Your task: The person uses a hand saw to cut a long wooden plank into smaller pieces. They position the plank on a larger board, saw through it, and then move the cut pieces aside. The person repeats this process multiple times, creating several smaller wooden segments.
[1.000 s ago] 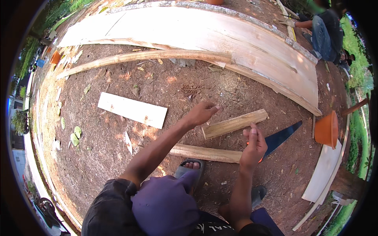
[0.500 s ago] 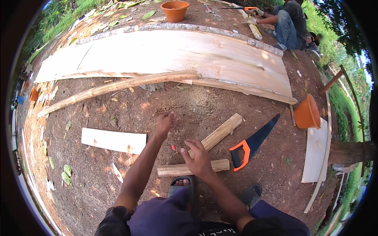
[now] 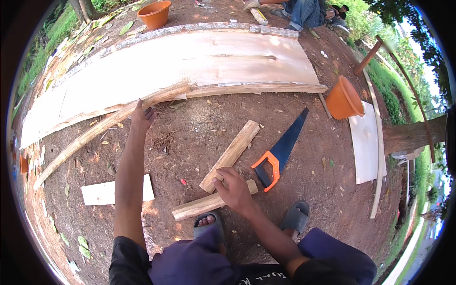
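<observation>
My left hand [image 3: 141, 117] reaches forward to a long, slightly curved wooden strip [image 3: 102, 127]. Its fingers are apart, one fingertip against or just over the strip; whether it touches I cannot tell. With loosely bent fingers, my right hand [image 3: 233, 191] hovers above two short lengths of wood and holds nothing. One piece, a split batten [image 3: 232, 153], slants away from me. The other short batten [image 3: 199, 207] lies nearer my foot, partly covered by the right hand. A handsaw [image 3: 284, 145] with a black blade and an orange and black handle rests right of them.
Wide pale boards [image 3: 223, 64] stretch across the far side. A small board [image 3: 102, 193] lies under my left forearm. Orange buckets stand far off [image 3: 155, 14] and at right [image 3: 345, 99], beside another board [image 3: 363, 156]. A person [image 3: 304, 13] crouches at the back, one gloved hand on timber.
My left hand has moved forward and left to the long strip. My right hand stays over the short battens. The whole view has shifted, with the saw and boards now farther left.
</observation>
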`<state>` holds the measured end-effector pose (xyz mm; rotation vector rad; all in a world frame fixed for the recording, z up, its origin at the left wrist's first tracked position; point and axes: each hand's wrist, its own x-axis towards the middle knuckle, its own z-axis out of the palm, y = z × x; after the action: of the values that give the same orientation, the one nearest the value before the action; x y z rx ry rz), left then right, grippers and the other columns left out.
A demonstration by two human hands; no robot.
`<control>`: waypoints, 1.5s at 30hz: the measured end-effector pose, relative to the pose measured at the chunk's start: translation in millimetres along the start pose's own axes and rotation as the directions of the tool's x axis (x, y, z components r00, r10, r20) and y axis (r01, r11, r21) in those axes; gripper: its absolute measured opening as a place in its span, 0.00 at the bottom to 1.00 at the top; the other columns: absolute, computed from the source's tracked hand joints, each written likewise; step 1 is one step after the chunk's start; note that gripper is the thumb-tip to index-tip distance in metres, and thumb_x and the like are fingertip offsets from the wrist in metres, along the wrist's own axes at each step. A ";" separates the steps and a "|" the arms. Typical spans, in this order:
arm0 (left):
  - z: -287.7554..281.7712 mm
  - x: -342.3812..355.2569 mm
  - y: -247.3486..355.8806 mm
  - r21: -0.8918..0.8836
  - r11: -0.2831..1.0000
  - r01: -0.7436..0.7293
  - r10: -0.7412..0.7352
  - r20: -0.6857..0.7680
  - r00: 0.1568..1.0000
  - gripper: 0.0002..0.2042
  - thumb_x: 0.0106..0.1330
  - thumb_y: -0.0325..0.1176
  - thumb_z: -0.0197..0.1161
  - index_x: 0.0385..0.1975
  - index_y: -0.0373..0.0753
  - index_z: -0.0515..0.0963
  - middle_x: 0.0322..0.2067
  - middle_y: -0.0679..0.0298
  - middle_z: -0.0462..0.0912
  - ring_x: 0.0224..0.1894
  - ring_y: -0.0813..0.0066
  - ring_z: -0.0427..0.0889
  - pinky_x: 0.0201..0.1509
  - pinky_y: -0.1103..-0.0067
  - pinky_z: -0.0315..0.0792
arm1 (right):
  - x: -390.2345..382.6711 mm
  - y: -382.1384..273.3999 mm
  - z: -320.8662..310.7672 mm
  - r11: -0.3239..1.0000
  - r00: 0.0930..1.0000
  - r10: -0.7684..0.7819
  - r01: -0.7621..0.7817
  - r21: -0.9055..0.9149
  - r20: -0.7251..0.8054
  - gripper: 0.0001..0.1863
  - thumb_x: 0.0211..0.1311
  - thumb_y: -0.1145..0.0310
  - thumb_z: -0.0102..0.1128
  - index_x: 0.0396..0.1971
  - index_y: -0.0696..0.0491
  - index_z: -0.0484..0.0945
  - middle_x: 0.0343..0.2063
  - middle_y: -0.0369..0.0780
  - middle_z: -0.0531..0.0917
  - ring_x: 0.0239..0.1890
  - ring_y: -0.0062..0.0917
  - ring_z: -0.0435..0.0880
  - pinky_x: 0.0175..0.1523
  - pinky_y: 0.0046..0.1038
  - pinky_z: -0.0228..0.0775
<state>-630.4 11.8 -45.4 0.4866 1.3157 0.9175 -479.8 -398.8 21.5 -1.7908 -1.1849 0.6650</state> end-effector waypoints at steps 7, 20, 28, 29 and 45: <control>-9.9 6.0 -2.6 -0.049 0.997 -0.064 0.061 -0.064 0.996 0.21 0.74 0.46 0.56 0.59 0.38 0.70 0.48 0.47 0.78 0.43 0.56 0.84 0.34 0.72 0.83 | -5.2 19.8 15.1 0.972 0.975 0.119 -0.076 -0.221 0.187 0.16 0.65 0.62 0.60 0.43 0.61 0.80 0.42 0.51 0.81 0.47 0.48 0.81 0.54 0.44 0.74; -145.5 -345.0 18.4 -0.122 0.952 -0.280 0.301 0.536 0.789 0.26 0.79 0.49 0.41 0.38 0.28 0.75 0.17 0.53 0.78 0.19 0.66 0.82 0.19 0.74 0.79 | -29.7 -9.1 48.4 0.967 0.957 -0.025 0.096 -0.236 0.288 0.14 0.63 0.62 0.62 0.41 0.57 0.83 0.36 0.45 0.84 0.43 0.40 0.83 0.52 0.41 0.75; -103.4 -335.9 -16.4 0.565 0.596 -0.570 0.234 0.557 0.797 0.19 0.68 0.43 0.61 0.50 0.33 0.77 0.46 0.57 0.83 0.48 0.67 0.82 0.48 0.71 0.77 | 4.7 -20.1 41.0 0.970 0.963 -0.035 0.096 -0.222 0.266 0.16 0.61 0.62 0.65 0.41 0.58 0.83 0.35 0.47 0.84 0.41 0.45 0.83 0.49 0.43 0.75; -90.2 -333.1 -28.1 0.585 0.520 -0.622 0.210 0.619 0.757 0.19 0.66 0.39 0.64 0.52 0.34 0.77 0.51 0.57 0.82 0.54 0.63 0.80 0.53 0.68 0.76 | 8.3 -17.9 34.2 0.951 0.946 0.008 0.093 -0.294 0.325 0.16 0.60 0.61 0.65 0.41 0.58 0.83 0.35 0.48 0.84 0.42 0.45 0.83 0.50 0.43 0.75; -127.7 -304.7 -142.1 0.720 -0.062 -0.691 0.049 0.694 0.719 0.23 0.62 0.40 0.68 0.55 0.37 0.75 0.55 0.54 0.77 0.58 0.51 0.77 0.60 0.61 0.72 | -28.5 45.9 9.1 0.573 0.681 0.021 0.592 -0.567 0.732 0.37 0.53 0.62 0.71 0.64 0.54 0.69 0.57 0.43 0.76 0.60 0.37 0.74 0.61 0.43 0.64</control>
<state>-707.2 -336.3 1.6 2.2529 1.1212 0.0306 -477.8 -429.5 -23.9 -1.9473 -2.5871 0.6455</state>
